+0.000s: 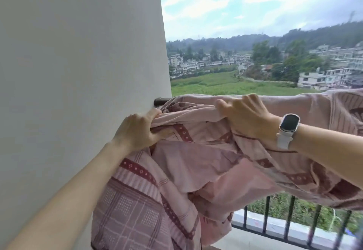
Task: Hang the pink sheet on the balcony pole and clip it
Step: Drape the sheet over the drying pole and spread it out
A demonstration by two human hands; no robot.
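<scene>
Pink sheet (196, 151) with dark red patterned bands is draped over the balcony pole (160, 101), bunched up near the pole's left end and spread flatter along it to the right. Only a short dark stub of the pole shows, where it meets the white wall (78, 73); the rest is hidden under the fabric. Left hand (137, 131) grips a gathered fold of the sheet just beside the wall, fingers curled into the cloth, thumb on top. Right hand (243, 114) grips the bunched top edge on the pole, fingers curled over it; a white smartwatch (288, 130) is on that wrist. Much of the sheet hangs in loose folds below the hands, on the near side, covering the left part of the black railing (275, 222). The wall crowds the left hand, so the cloth there is wadded tight against the corner. Right end of the sheet runs out of the picture. Railing bars show at lower right with a pale ledge (255, 221) behind them. Beyond: green field (216, 84), pale buildings (324, 76), wooded hills, cloudy sky. Can't tell how far the sheet hangs on the far side of the pole.
</scene>
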